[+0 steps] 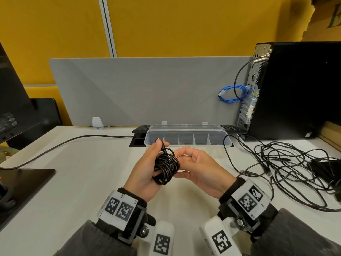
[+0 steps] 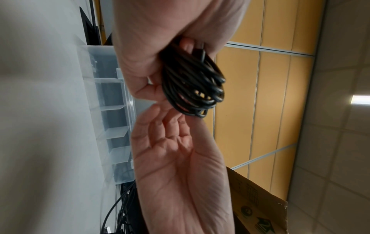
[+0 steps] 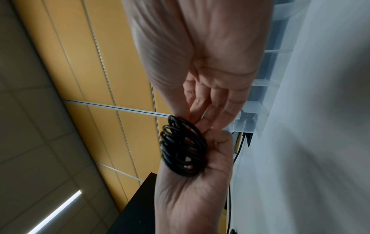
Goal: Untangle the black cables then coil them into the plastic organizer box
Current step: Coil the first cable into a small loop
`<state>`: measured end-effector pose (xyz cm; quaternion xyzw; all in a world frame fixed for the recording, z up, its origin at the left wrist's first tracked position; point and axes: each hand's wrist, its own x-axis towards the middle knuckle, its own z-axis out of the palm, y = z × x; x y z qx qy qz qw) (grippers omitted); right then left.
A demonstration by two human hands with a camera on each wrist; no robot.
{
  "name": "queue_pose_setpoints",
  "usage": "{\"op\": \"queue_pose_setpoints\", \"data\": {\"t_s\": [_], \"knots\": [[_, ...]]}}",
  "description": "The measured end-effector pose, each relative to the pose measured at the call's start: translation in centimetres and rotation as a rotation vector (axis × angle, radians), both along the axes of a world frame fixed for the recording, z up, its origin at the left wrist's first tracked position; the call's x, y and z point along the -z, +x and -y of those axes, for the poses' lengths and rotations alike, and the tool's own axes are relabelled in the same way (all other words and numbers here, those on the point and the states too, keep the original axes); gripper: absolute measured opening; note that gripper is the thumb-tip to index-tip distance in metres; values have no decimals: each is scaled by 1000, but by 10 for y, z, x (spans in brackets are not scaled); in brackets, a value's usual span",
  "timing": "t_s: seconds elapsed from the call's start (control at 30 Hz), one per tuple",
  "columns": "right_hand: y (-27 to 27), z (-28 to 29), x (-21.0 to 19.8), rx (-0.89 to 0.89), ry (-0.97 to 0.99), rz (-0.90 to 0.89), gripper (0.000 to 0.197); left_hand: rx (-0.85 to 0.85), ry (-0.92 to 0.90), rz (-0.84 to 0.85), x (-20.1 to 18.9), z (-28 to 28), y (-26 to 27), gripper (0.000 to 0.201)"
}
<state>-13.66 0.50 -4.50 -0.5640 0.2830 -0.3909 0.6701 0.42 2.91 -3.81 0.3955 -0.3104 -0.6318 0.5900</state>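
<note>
A coil of black cable [image 1: 167, 168] is wound in tight loops, and my left hand [image 1: 155, 159] grips it, thumb on the plug end at its top. My right hand [image 1: 186, 163] sits just to its right with loosely bent fingers, the fingertips touching the coil's side. The left wrist view shows the coil [image 2: 192, 85] under the left palm. In the right wrist view the coil [image 3: 182, 150] lies in the left hand [image 3: 190, 197]. The clear plastic organizer box [image 1: 203, 143] stands open behind the hands, with dividers inside. A tangle of black cables [image 1: 287, 163] sprawls at the right.
A black PC tower [image 1: 295, 89] with a blue network cable [image 1: 232, 94] stands at the back right. A grey divider panel [image 1: 147, 89] closes the desk's far edge. One black cable [image 1: 64, 145] runs across the left side toward a monitor base [image 1: 24, 182].
</note>
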Motion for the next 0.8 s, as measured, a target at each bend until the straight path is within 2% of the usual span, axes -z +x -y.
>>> {"op": "queue_pose_setpoints", "data": {"t_s": [0.23,0.43,0.57,0.67,0.7,0.8], "knots": [[-3,1,-6,-51,75,19,27,76,14,-117,-1,-2,2,26],[-2,-3,-10,-39,83,-63,39,58,45,-154,-2,-2,1,27],[0,-7,-11,-6,93,-90,32,-15,38,-145,3,1,-5,26],[-3,-7,-16,-53,-6,-112,17,-56,-16,-72,8,4,-5,36],[-5,-7,-16,-87,-54,-130,19,-69,-27,-48,8,4,-4,34],[-6,-11,-15,-147,-186,-206,46,-80,-70,40,11,4,-5,30]]}}
